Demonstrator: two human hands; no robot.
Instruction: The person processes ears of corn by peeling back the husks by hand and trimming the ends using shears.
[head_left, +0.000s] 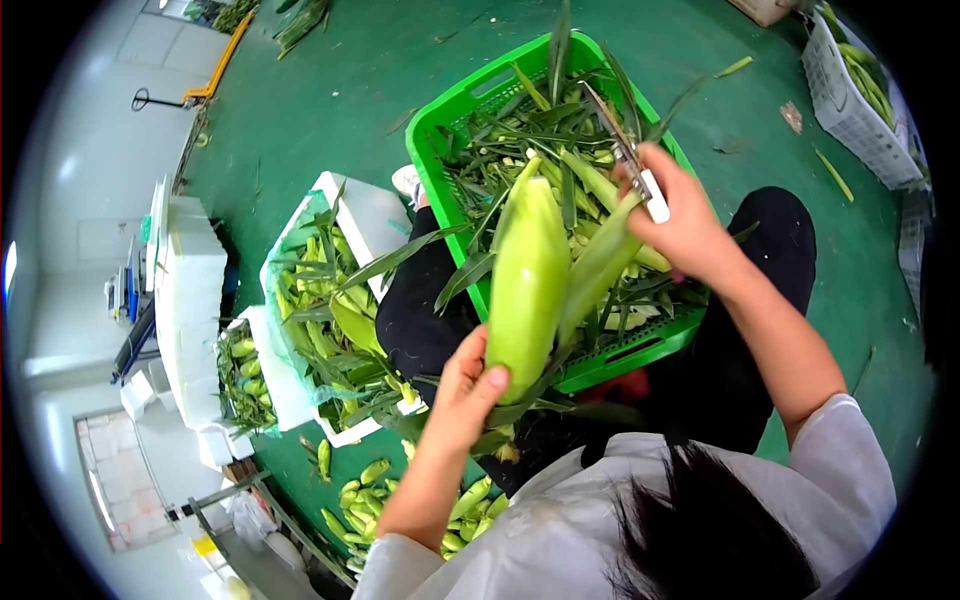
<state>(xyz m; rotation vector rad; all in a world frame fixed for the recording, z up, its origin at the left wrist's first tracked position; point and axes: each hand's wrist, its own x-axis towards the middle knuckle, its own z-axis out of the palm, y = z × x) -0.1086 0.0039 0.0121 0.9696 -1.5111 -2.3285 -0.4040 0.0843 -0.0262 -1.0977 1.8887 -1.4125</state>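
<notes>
An ear of corn [527, 285] in pale green husk stands nearly upright in front of me, its lower end gripped by my left hand [467, 388]. My right hand [682, 215] is closed around scissors [628, 150] with a white handle, their blades pointing up and to the left. A peeled-back husk leaf [598, 270] runs from the ear towards my right hand. Behind the ear, a green basket [437, 165] holds cut leaves and husks.
Left of my knee, a white foam box [365, 222] holds corn in green netting. Several ears [365, 497] lie on the green floor [330, 110] at lower left. A white crate [850, 115] of corn is at upper right.
</notes>
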